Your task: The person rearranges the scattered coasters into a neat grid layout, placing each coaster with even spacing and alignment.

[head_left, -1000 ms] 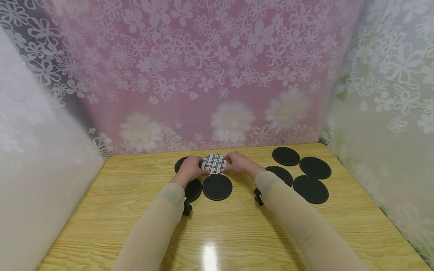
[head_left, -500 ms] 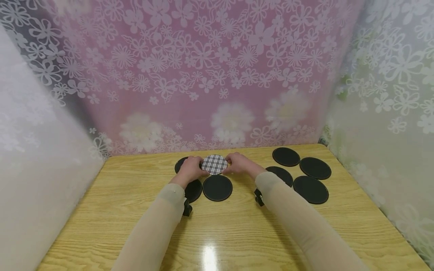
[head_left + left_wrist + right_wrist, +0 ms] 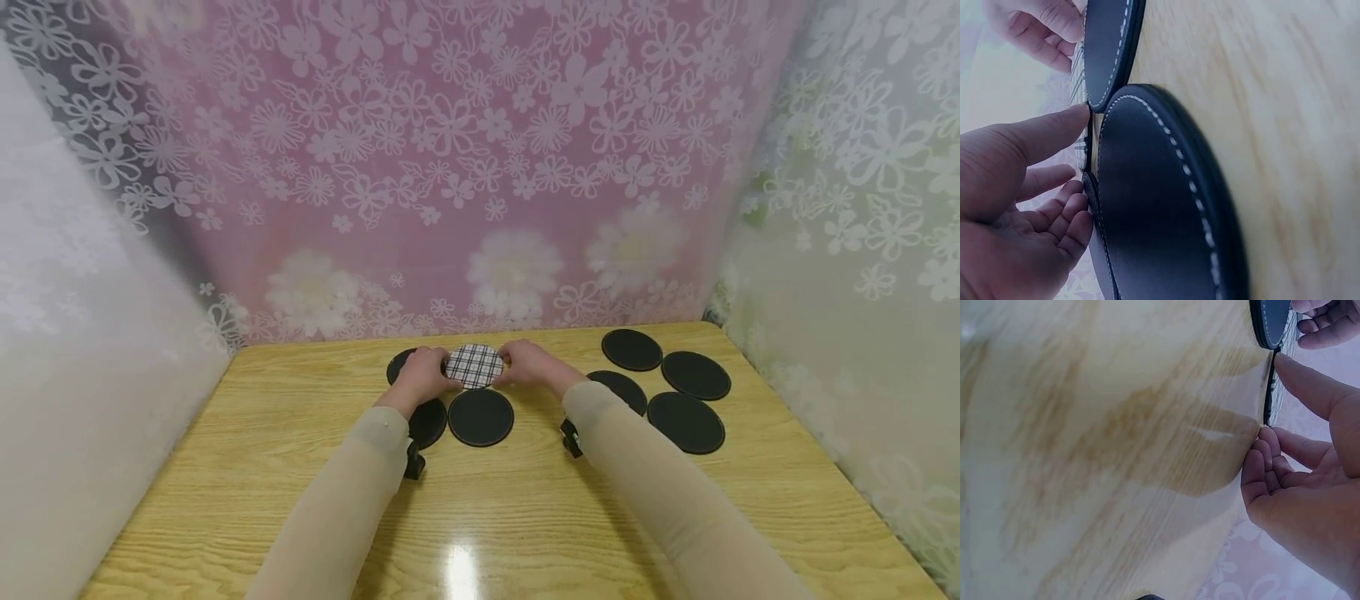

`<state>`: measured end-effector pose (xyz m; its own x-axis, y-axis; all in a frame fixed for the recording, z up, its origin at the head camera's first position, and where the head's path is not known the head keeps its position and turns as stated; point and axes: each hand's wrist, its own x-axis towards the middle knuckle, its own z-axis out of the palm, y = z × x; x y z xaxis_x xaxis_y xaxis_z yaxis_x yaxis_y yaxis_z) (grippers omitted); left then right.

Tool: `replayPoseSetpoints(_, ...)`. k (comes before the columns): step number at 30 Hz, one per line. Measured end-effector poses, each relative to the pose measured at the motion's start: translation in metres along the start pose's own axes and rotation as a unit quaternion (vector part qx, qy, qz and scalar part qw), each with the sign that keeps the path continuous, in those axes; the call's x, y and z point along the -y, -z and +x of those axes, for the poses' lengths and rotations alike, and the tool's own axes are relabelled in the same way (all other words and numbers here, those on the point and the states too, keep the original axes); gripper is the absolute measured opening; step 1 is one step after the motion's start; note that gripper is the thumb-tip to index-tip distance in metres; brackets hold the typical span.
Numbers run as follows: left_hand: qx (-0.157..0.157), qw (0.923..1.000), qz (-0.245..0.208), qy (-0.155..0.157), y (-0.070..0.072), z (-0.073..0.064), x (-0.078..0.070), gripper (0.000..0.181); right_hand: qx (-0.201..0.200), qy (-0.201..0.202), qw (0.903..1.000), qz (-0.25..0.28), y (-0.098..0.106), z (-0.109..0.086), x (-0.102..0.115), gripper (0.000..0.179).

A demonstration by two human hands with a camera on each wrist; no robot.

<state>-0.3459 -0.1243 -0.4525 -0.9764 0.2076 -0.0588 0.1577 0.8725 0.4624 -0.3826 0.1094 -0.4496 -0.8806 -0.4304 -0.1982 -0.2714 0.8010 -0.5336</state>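
A round coaster (image 3: 474,367) with a white and black plaid face lies near the table's back, in the head view. My left hand (image 3: 422,372) holds its left edge between thumb and fingers. At the opposite edge, my right hand (image 3: 531,363) grips it the same way. In the left wrist view the left thumb (image 3: 1063,131) touches the coaster's near rim; in the right wrist view the right thumb (image 3: 1304,378) does likewise. A black coaster (image 3: 481,417) lies just in front of the plaid one. Two more black coasters (image 3: 427,423) are partly hidden by my left hand.
To the right, several black coasters (image 3: 686,422) lie in a loose group, one partly behind my right forearm. All sit on a wooden table (image 3: 480,500). A pink flowered curtain (image 3: 390,208) hangs behind its back edge, with pale sheets at both sides.
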Motion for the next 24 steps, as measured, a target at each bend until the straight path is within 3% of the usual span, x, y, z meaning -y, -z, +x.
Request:
replayPoseSetpoints(5,-0.007,1.0000,-0.001,-0.006,0.000,-0.004,0.002,0.056,0.002,0.008,1.0000,-0.002,0.002,-0.005,0.001,0.054)
replayPoseSetpoints(11,-0.024,0.9996,-0.013,-0.008,0.002,-0.011,-0.001,0.064,0.004,0.024,0.9994,-0.026,0.003,-0.018,0.000,0.082)
replayPoseSetpoints(24,-0.067,0.9973,-0.010,-0.028,-0.002,-0.030,-0.028,0.065,-0.023,0.008,0.9977,-0.063,0.011,-0.068,-0.013,0.093)
